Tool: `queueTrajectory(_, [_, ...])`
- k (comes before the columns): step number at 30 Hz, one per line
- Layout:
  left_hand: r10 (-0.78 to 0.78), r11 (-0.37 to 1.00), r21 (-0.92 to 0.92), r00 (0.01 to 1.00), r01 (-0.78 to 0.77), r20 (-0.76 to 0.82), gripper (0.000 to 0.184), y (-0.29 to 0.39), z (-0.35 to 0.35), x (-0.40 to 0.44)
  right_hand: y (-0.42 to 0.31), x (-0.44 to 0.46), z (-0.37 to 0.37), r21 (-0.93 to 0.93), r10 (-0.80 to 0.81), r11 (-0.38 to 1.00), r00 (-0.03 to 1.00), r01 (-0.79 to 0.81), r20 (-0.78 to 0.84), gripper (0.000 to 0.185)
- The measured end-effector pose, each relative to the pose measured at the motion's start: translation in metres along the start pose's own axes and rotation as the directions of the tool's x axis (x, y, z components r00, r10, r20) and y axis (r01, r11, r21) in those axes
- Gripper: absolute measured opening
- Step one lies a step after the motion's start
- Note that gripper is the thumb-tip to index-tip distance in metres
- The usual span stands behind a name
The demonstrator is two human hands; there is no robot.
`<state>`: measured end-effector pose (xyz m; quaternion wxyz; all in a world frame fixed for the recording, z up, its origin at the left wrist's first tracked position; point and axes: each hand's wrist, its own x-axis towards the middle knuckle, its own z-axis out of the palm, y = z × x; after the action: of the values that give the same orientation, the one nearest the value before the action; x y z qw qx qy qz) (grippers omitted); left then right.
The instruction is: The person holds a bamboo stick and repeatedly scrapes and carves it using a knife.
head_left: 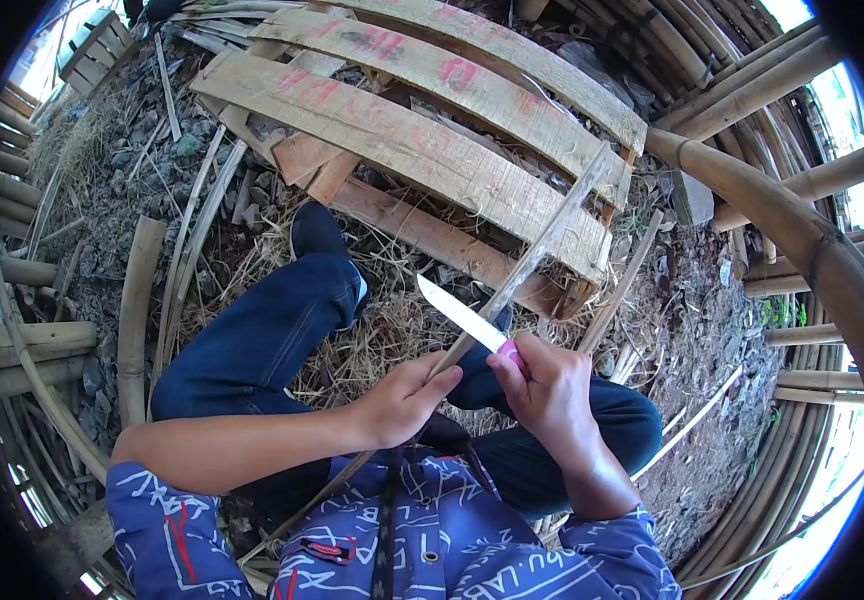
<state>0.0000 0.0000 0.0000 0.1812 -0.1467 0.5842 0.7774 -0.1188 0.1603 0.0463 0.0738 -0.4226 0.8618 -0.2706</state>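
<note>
My left hand (407, 400) is closed around a long, thin bamboo strip (537, 250). The strip slants from my lap up to the right, its far end over the wooden slats. In my right hand (550, 388) is a knife (464, 318) with a pink handle, gripped with the fingers wrapped and the thumb along it. The pale blade points up and left and crosses the strip just beyond my left hand. Whether its edge bites into the bamboo, I cannot tell.
A low wooden slat pallet (402, 130) with red marks lies ahead of my feet. Bamboo poles (812, 220) stand at the right, and more stacked bamboo (22, 345) is on the left. Straw and loose strips cover the rough ground (687, 320).
</note>
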Motion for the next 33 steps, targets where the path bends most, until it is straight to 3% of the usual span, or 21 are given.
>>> queueTrajectory(3, [-0.007, 0.998, 0.063, 1.000, 0.008, -0.016, 0.031, -0.002, 0.003, 0.001, 0.000, 0.000, 0.000, -0.003, 0.011, 1.000, 1.000, -0.011, 0.007, 0.034])
queueTrajectory(5, [0.084, 0.988, 0.135, 0.996, -0.079, -0.037, 0.028, 0.001, 0.004, 0.002, 0.000, 0.002, 0.003, -0.012, 0.009, 1.000, 1.000, -0.008, 0.022, 0.035])
queueTrajectory(17, [0.191, 0.960, 0.226, 0.976, -0.164, -0.101, 0.022, 0.000, 0.007, -0.003, 0.002, 0.006, 0.004, -0.046, -0.009, 0.999, 0.998, 0.012, 0.068, 0.038])
queueTrajectory(27, [0.155, 0.967, 0.217, 0.983, -0.131, -0.096, 0.023, 0.000, 0.007, -0.004, 0.008, 0.008, 0.006, -0.103, -0.034, 0.994, 0.997, 0.041, 0.074, 0.038])
queueTrajectory(29, [0.131, 0.967, 0.232, 0.987, -0.107, -0.089, 0.024, -0.003, 0.006, -0.004, 0.018, 0.008, 0.010, -0.131, -0.017, 0.991, 0.998, 0.010, -0.057, 0.037])
queueTrajectory(30, [0.128, 0.968, 0.229, 0.988, -0.105, -0.088, 0.024, -0.006, 0.007, -0.007, 0.028, 0.014, 0.003, -0.109, 0.166, 0.977, 0.974, -0.183, -0.153, 0.038])
queueTrajectory(31, [0.104, 0.971, 0.225, 0.992, -0.084, -0.078, 0.025, -0.009, 0.010, -0.011, 0.045, 0.019, -0.008, -0.061, 0.356, 0.929, 0.927, -0.365, -0.118, 0.040])
queueTrajectory(33, [0.080, 0.974, 0.219, 0.995, -0.064, -0.067, 0.025, -0.010, 0.010, -0.013, 0.058, 0.023, -0.021, -0.164, 0.201, 0.962, 0.972, -0.219, -0.122, 0.041])
